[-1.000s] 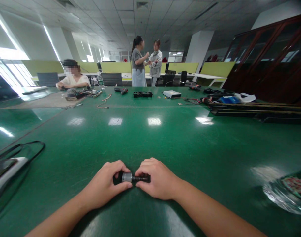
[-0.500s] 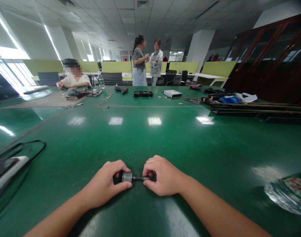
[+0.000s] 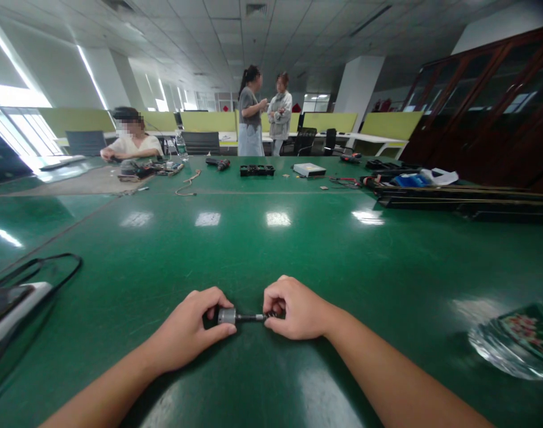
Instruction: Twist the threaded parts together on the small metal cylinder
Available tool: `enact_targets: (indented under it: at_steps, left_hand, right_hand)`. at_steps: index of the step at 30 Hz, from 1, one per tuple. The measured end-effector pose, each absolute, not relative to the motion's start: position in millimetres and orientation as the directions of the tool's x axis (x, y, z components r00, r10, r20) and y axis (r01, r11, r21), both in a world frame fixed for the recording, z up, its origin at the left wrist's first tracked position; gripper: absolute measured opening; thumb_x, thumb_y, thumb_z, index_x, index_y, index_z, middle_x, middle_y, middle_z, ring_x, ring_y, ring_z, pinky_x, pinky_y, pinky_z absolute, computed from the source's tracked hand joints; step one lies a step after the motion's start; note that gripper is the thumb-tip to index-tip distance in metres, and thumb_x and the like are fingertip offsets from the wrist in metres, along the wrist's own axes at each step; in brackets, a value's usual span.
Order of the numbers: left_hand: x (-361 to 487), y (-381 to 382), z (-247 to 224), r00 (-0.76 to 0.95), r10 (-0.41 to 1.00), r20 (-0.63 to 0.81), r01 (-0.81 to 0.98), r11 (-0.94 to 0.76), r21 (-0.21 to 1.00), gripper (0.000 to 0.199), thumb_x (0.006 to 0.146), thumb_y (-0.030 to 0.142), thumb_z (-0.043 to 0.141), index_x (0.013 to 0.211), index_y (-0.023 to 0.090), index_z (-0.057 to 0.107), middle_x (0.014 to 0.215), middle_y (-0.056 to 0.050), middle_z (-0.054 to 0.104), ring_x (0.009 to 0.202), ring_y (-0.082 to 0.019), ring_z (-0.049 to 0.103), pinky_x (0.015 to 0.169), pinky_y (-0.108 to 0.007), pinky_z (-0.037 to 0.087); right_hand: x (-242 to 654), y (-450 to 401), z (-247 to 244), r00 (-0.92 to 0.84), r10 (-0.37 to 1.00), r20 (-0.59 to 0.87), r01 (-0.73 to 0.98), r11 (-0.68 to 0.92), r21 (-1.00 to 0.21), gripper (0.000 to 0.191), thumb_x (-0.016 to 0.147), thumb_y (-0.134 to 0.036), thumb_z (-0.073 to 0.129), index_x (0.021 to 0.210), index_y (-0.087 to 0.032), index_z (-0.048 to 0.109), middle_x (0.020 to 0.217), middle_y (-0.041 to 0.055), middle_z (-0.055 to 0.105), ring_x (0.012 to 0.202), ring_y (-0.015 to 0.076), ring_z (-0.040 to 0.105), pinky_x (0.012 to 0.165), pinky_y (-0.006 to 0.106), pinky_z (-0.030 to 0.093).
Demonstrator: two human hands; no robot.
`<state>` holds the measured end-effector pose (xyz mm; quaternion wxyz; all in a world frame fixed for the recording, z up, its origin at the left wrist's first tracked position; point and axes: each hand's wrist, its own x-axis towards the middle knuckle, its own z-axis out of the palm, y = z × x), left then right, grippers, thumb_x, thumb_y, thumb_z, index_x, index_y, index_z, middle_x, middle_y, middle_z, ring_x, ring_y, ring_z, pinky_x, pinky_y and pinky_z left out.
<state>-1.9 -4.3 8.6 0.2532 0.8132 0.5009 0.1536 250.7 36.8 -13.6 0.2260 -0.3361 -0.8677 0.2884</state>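
My left hand (image 3: 195,327) grips a short grey metal cylinder (image 3: 227,316) between thumb and fingers, low in the middle of the view. From the cylinder's right end a thin dark shaft (image 3: 248,318) runs level to the right. My right hand (image 3: 293,309) pinches a dark, ridged piece (image 3: 271,315) at the far end of that shaft. Its right part is hidden by my fingers. Both hands are just above or resting on the green table (image 3: 235,249); which of the two I cannot tell.
A clear glass dish (image 3: 512,351) is at the lower right, a white device with black cables (image 3: 34,297) at the left. Farther back are a power drill (image 3: 218,163), a black tray (image 3: 257,170), a white box (image 3: 309,170) and long dark strips (image 3: 467,196). Three people are beyond.
My right hand has shifted slightly right and up, and more of the shaft and the ridged piece shows. My left hand keeps its grip on the cylinder.
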Motion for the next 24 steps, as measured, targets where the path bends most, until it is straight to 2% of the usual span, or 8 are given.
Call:
enact_targets:
  at_steps: [24]
  left_hand:
    - [-1.8, -3.3, 8.0, 0.455, 0.89, -0.019, 0.735, -0.364, 0.572, 0.02, 0.087, 0.039, 0.067, 0.096, 0.022, 0.063, 0.089, 0.001, 0.064, 0.08, -0.019, 0.055, 0.074, -0.029, 0.039]
  right_hand:
    - [247.7, 36.9, -15.4, -0.669, 0.708, 0.224, 0.447, 0.625, -0.64, 0.007, 0.068, -0.018, 0.071, 0.071, -0.018, 0.065, 0.06, -0.0059, 0.058, 0.057, 0.0097, 0.054, 0.069, 0.025, 0.042]
